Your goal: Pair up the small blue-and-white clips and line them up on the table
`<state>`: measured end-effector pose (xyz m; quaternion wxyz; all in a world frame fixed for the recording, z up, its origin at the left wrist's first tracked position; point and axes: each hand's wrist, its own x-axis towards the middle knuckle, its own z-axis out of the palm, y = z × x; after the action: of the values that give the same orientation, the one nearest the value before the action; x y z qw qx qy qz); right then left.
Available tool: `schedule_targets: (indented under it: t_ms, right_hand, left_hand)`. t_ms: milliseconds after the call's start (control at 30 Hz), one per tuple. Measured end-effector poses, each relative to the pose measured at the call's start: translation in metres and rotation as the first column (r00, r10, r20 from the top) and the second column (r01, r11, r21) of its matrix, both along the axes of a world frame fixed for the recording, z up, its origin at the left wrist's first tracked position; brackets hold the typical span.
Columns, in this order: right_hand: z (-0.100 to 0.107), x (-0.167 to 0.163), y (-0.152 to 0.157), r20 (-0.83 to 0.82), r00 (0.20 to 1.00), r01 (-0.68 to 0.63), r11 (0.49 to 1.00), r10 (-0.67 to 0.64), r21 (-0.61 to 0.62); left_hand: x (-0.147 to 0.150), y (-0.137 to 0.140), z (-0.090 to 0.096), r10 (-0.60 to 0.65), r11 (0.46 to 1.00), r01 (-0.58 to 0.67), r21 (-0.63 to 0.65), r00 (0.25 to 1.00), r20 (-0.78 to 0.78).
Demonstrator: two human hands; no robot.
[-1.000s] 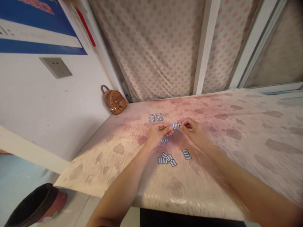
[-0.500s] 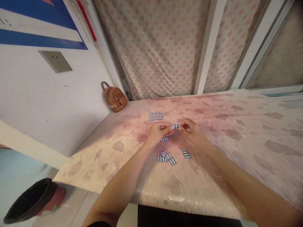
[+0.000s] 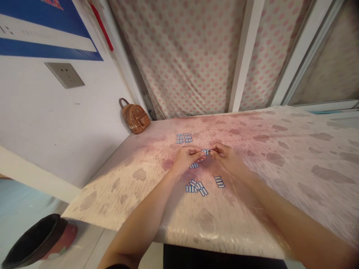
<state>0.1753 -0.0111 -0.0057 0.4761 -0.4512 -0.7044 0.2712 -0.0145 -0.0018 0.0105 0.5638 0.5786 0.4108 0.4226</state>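
The small blue-and-white strip (image 3: 206,152) is at the middle of the table (image 3: 134,194), between the 2 hands. The left hand (image 3: 187,158) has its thumb and fingers pinched together on the strip's left end; the right hand (image 3: 227,156) pinches the right end the same way, so the fingertips cover both ends and only the middle shows.

Just below the left hand's fingers lies a short row of similar pieces (image 3: 194,165), partly hidden by that hand. Nearer the person, a loose pile (image 3: 198,186) of pieces overlaps at angles, and to its right 1 separate stack of bars (image 3: 220,182) lies apart from it. Beyond the left hand, 2 neat columns of pieces (image 3: 184,138), 3 rows each, lie flat and clear of the fingers.

A brown backpack (image 3: 137,118) stands at the far left corner, against the wall (image 3: 28,112) and well apart from the hands. The wall bears a socket (image 3: 65,74) and a blue-and-white poster (image 3: 50,48). A dotted curtain (image 3: 182,56) hangs behind the far edge, beside a white post (image 3: 246,56). On the floor at lower left is a dark-rimmed bin (image 3: 42,239).
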Motion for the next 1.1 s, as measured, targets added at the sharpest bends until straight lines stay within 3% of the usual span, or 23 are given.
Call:
schedule_targets:
  t_ms: [133, 233, 367, 433, 533, 667, 833, 1100]
  right_hand:
    - [0.001, 0.0, -0.002, -0.023, 1.0, -0.004, 1.0, 0.004, -0.013]
    - [-0.002, -0.002, -0.002, 0.008, 1.0, 0.01, 1.0, -0.01, 0.005]
    - [-0.013, -0.01, 0.0, 0.22, 0.965, -0.177, 0.975, 0.145, 0.132]
    - [-0.019, -0.015, 0.001, 0.31, 0.928, -0.266, 0.949, 0.205, 0.17]
    - [-0.022, -0.018, 0.003, 0.411, 0.887, -0.297, 0.941, 0.21, 0.161]
    - [-0.015, -0.009, 0.005, 0.5, 0.861, -0.181, 0.975, 0.093, 0.13]
    - [-0.017, 0.001, 0.007, 0.448, 0.887, 0.061, 0.989, -0.115, 0.134]
    - [-0.03, -0.017, 0.013, 0.574, 0.799, 0.108, 0.983, -0.177, 0.151]
  left_hand:
    - [0.0, 0.001, 0.001, 0.022, 1.0, -0.022, 0.02, 1.0, 0.008]
    - [-0.005, 0.007, 0.002, 0.119, 0.989, -0.12, 0.083, 0.993, 0.012]
    - [-0.018, 0.018, 0.001, 0.299, 0.943, -0.298, 0.147, 0.954, 0.015]
    - [-0.023, 0.022, -0.001, 0.345, 0.925, -0.344, 0.161, 0.938, 0.023]
    - [-0.028, 0.027, -0.005, 0.367, 0.913, -0.365, 0.182, 0.93, 0.023]
    - [-0.028, 0.028, -0.007, 0.378, 0.909, -0.37, 0.191, 0.926, -0.006]
    - [-0.025, 0.026, -0.005, 0.363, 0.923, -0.35, 0.16, 0.93, -0.059]
    - [-0.025, 0.028, -0.008, 0.345, 0.93, -0.333, 0.152, 0.937, -0.059]
